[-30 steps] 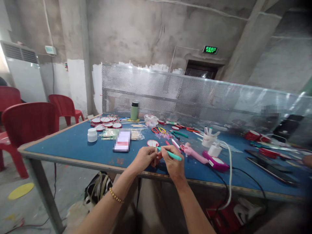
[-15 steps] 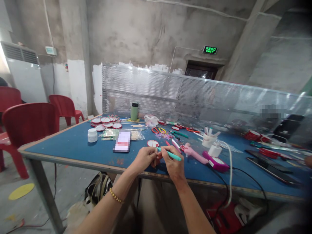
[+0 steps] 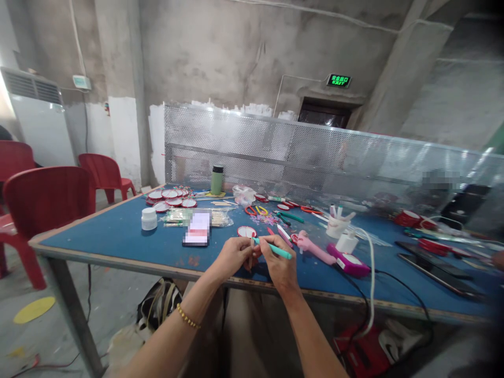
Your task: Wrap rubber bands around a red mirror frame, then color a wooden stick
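Near the front edge of the blue table, my right hand (image 3: 279,262) is closed around a turquoise marker pen (image 3: 280,251), held like a writing tool with its tip toward my left hand. My left hand (image 3: 236,254) is closed, fingers pinched on something small that they mostly hide. The two hands nearly meet. Just beyond them lies a round white disc with a red rim (image 3: 246,231). To the right of it are a red pen and a white-and-pink pen (image 3: 284,234).
A phone (image 3: 197,229) and a white jar (image 3: 149,219) stand left. Red-rimmed discs (image 3: 172,194) pile behind, near a green bottle (image 3: 217,180). On the right are a pink glue gun (image 3: 317,249), a purple device (image 3: 352,262), a pen cup (image 3: 337,227) and cables.
Almost nothing differs. Both hands keep their place and grip, with the marker tip still at the left fingers.
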The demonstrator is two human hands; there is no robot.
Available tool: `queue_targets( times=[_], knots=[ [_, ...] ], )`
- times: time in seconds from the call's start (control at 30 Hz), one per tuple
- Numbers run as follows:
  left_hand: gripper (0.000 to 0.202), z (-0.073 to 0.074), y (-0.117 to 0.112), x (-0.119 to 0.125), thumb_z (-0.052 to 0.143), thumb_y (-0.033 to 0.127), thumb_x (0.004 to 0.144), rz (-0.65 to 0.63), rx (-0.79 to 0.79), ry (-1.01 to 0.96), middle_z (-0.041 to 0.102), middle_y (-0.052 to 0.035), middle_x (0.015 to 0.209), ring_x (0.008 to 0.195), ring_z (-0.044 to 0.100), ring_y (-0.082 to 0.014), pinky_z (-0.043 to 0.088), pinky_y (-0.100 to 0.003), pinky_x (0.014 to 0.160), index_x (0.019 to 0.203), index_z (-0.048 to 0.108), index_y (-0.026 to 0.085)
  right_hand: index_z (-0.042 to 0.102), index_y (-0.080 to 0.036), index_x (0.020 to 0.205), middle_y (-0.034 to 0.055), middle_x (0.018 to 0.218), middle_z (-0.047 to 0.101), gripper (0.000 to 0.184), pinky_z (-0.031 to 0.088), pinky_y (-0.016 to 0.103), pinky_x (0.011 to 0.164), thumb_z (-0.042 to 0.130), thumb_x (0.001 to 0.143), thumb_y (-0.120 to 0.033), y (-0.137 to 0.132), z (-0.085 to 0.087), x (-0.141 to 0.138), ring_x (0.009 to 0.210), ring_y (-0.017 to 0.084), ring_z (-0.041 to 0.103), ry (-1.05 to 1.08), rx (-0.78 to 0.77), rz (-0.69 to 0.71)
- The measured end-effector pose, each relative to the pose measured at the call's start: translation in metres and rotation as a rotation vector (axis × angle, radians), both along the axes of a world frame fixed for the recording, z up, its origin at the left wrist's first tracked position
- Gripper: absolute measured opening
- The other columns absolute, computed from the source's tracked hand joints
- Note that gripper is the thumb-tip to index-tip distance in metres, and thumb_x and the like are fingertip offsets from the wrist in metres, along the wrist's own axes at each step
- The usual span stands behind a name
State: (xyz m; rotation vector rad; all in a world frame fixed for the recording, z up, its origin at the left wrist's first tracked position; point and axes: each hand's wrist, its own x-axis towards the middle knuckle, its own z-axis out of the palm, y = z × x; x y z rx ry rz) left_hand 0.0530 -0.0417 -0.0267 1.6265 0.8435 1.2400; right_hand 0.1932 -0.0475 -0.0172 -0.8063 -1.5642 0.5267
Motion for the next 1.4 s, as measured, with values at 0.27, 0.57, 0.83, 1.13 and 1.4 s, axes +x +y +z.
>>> queue_targets(
  times=[0.27, 0.57, 0.83, 1.13, 1.4],
  knots=[
    [0.031, 0.0000, -0.0003, -0.0009, 0.054, 0.039, 0.083, 0.016, 0.017, 0.031, 0.058, 0.0001, 0.053, 0.046, 0.053, -0.0113, 0.043, -0.021, 0.047, 0.061, 0.054, 0.017, 0.064, -0.021, 0.080, 0.0036, 0.075, 0.075, 0.019, 0.059, 0.030, 0.057, 0.063, 0.087, -0.039, 0.0006, -0.0003, 0.0000, 0.057, 0.019, 0.070, -0.006, -0.004, -0.003],
    [0.034, -0.0046, 0.0047, -0.0009, 0.055, 0.043, 0.084, 0.011, 0.022, 0.035, 0.059, 0.0003, 0.054, 0.046, 0.053, -0.0110, 0.042, -0.020, 0.046, 0.063, 0.055, 0.017, 0.064, -0.021, 0.079, 0.0031, 0.073, 0.075, 0.020, 0.058, 0.029, 0.053, 0.062, 0.087, -0.039, 0.0013, -0.0014, 0.0005, 0.056, 0.019, 0.069, -0.016, 0.000, -0.011],
    [0.035, -0.0043, 0.0041, -0.0004, 0.056, 0.046, 0.083, 0.002, 0.006, 0.010, 0.059, 0.0002, 0.054, 0.046, 0.053, -0.0111, 0.043, -0.021, 0.046, 0.064, 0.055, 0.017, 0.064, -0.021, 0.077, 0.0031, 0.072, 0.074, 0.020, 0.058, 0.030, 0.053, 0.062, 0.087, -0.039, 0.0016, -0.0021, 0.0005, 0.055, 0.019, 0.069, -0.019, 0.002, -0.017],
    [0.037, -0.0018, 0.0028, 0.0007, 0.056, 0.048, 0.083, 0.000, 0.000, 0.021, 0.059, 0.0002, 0.055, 0.045, 0.052, -0.0108, 0.042, -0.020, 0.045, 0.063, 0.055, 0.017, 0.063, -0.022, 0.079, 0.0026, 0.072, 0.074, 0.020, 0.058, 0.030, 0.054, 0.063, 0.088, -0.040, -0.0005, -0.0003, -0.0010, 0.056, 0.019, 0.069, -0.001, 0.011, -0.024],
    [0.037, -0.0039, 0.0033, -0.0004, 0.055, 0.047, 0.084, 0.009, 0.019, 0.035, 0.059, -0.0003, 0.055, 0.046, 0.053, -0.0117, 0.043, -0.021, 0.046, 0.063, 0.055, 0.017, 0.063, -0.022, 0.079, 0.0025, 0.072, 0.074, 0.017, 0.058, 0.030, 0.055, 0.063, 0.088, -0.037, -0.0004, 0.0000, -0.0015, 0.056, 0.019, 0.068, 0.000, 0.009, -0.010]
  ],
)
